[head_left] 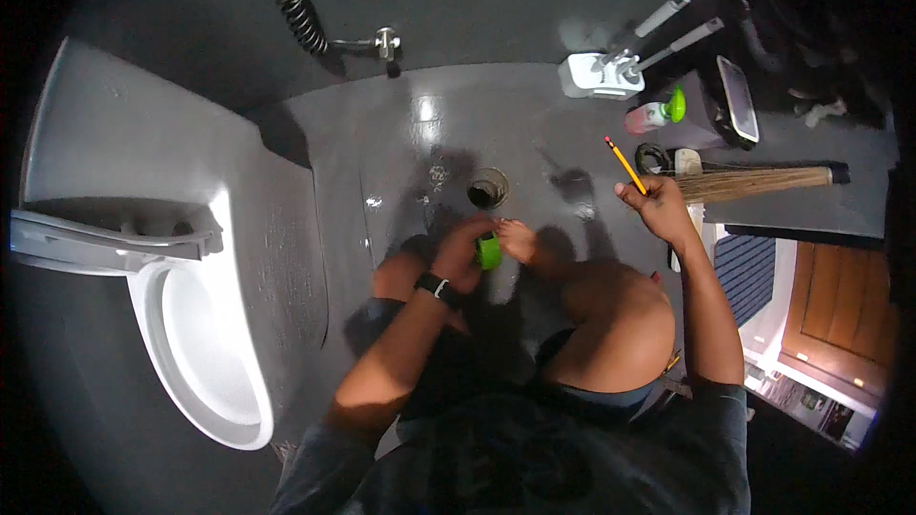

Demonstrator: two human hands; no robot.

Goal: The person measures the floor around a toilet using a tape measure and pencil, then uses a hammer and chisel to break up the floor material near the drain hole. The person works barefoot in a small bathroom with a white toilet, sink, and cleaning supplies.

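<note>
My left hand [462, 250], with a dark watch [438, 288] on its wrist, is low over the wet grey floor. Its fingers are closed round a small bright green object [489, 252], whose kind I cannot make out. My bare foot [516, 239] is just right of it. Beyond that hand, a round floor drain [489, 188] shows a dark hole with a pale rim. Out to the right, my right hand [660, 209] pinches a yellow pencil [625, 165], its pink eraser end pointing up and away.
A white toilet [205, 353] fills the left side. A coiled hose [296, 5] hangs by a wall valve [385, 43]. Far right are toilet brushes in a white holder [601, 76], a green-topped pump bottle [651, 116], a bin [697, 110], and a stick broom [763, 181] near a doorway.
</note>
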